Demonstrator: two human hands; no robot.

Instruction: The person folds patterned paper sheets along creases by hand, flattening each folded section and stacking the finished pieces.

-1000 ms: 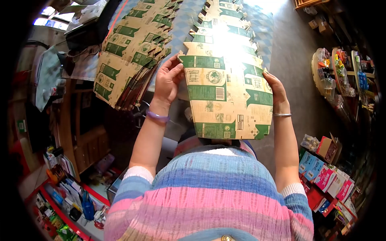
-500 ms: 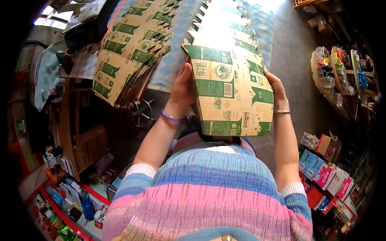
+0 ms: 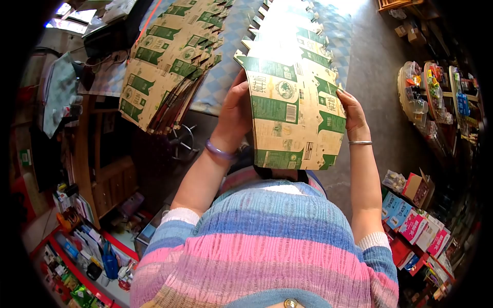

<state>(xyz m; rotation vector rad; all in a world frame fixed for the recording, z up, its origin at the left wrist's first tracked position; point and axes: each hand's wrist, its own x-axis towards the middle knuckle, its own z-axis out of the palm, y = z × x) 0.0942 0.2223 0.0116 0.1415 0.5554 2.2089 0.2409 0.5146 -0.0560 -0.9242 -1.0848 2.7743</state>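
Note:
A long overlapping row of flattened milk cartons [image 3: 292, 123], brown with green print, stretches from the table toward my body. My left hand [image 3: 236, 108] holds its left edge, with the thumb at the side and the other fingers mostly hidden behind the cardboard. On the opposite edge, my right hand [image 3: 353, 112] grips with its thumb near the top face and fingers curled out of sight. The near end of the cartons juts past the table, above my lap. Bright glare washes out the print at the far end.
Left of the held row, another fanned pile of flattened cartons [image 3: 159, 66] lies on the blue checked tablecloth [image 3: 209, 95] and overhangs its edge. Packed display racks [image 3: 436, 102] stand at the right, with colourful boxes [image 3: 411, 220] below. A red-edged shelf [image 3: 115, 246] is at lower left.
The near end of the held cartons has tilted, its lower corner shifting slightly left and up. My left thumb is a little lower along the edge, and both hands keep their hold.

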